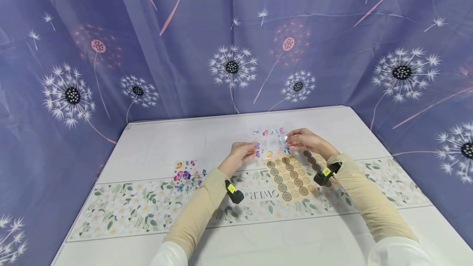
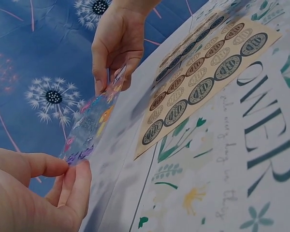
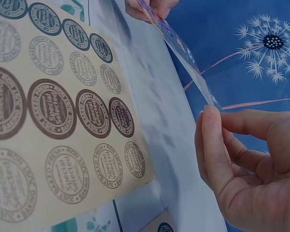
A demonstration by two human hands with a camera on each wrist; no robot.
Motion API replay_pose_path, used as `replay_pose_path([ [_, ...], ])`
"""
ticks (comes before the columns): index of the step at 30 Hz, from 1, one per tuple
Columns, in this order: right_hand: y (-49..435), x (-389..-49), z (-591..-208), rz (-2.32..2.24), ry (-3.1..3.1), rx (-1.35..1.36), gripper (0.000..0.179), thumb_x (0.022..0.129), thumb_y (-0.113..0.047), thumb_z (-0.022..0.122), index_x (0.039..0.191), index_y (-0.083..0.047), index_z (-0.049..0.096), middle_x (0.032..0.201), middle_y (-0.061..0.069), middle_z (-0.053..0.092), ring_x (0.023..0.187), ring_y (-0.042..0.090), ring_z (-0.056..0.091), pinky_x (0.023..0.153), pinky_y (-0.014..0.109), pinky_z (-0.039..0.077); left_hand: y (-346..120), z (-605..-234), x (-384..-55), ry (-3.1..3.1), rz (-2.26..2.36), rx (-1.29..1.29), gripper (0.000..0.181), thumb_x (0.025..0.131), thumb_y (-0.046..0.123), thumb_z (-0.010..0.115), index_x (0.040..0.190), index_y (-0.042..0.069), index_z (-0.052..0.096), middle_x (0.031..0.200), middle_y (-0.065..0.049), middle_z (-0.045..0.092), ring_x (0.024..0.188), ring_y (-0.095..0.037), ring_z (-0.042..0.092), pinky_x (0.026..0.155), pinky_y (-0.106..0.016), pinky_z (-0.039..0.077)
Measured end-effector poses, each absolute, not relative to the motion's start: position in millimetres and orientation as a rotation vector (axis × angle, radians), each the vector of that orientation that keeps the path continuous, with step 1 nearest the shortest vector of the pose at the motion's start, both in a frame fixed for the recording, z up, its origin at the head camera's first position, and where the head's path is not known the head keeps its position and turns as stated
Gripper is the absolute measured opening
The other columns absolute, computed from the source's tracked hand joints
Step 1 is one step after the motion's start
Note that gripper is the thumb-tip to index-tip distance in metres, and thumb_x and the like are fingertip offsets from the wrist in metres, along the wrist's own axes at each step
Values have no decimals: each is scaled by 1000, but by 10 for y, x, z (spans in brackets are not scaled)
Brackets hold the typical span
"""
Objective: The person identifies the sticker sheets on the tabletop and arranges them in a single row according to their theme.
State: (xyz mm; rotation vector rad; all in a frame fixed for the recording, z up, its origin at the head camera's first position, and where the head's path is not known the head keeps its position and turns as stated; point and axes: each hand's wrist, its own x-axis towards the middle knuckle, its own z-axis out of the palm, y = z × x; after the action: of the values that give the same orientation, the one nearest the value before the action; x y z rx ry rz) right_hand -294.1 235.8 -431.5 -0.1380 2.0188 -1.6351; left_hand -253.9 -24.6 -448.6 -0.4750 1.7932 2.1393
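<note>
A clear sticker sheet [image 1: 269,154] with small colourful cartoon figures is held up above the table between both hands. My left hand [image 1: 240,155] pinches its left edge between thumb and fingers, as the left wrist view shows. At the opposite edge, my right hand [image 1: 308,139] pinches the sheet [image 3: 183,53] with thumb and fingertips. Just below lies a tan sheet of round stickers [image 1: 290,177], printed in rows of dark, brown and pale seals. A second tan sticker sheet [image 1: 309,157] lies to its right, partly hidden by the right wrist and its camera.
Another clear sheet of colourful stickers [image 1: 186,174] lies on the table left of the left forearm. A floral band with lettering [image 1: 155,204] runs across the white table [image 1: 155,143]. Purple dandelion-print curtains [image 1: 184,73] stand behind and at both sides.
</note>
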Motion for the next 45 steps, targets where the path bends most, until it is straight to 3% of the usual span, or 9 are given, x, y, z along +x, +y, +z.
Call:
replay_pose_path([
  [18, 2320, -2921, -4301, -1604, 2012, -175, 46, 100, -8, 46, 138, 16, 33, 98, 6, 61, 82, 7, 65, 79, 18, 60, -311, -4457, -2520, 1787, 2124, -469, 35, 82, -7, 62, 117, -7, 62, 81, -6, 66, 67, -10, 63, 77, -23, 62],
  [33, 2282, -2924, -4304, -1589, 2020, -211, 44, 101, -9, 46, 136, 16, 35, 93, 1, 62, 80, 6, 65, 80, 20, 60, -381, -4445, -2493, 1773, 2115, -443, 36, 84, -6, 62, 120, -8, 60, 77, -4, 63, 67, -10, 63, 72, -19, 62],
  [40, 2246, -2912, -4296, -1602, 1998, -194, 46, 100, -6, 48, 136, 16, 33, 91, 1, 63, 79, 6, 65, 78, 17, 60, -432, -4460, -2474, 1753, 2119, -448, 37, 85, -6, 61, 122, -8, 58, 77, -4, 64, 65, -10, 63, 78, -22, 62],
  [45, 2228, -2903, -4299, -1609, 1991, -194, 45, 100, -6, 47, 136, 17, 33, 90, 2, 64, 78, 6, 66, 77, 17, 60, -452, -4468, -2469, 1744, 2119, -462, 39, 84, -7, 62, 123, -8, 58, 77, -5, 64, 66, -10, 64, 72, -20, 62],
])
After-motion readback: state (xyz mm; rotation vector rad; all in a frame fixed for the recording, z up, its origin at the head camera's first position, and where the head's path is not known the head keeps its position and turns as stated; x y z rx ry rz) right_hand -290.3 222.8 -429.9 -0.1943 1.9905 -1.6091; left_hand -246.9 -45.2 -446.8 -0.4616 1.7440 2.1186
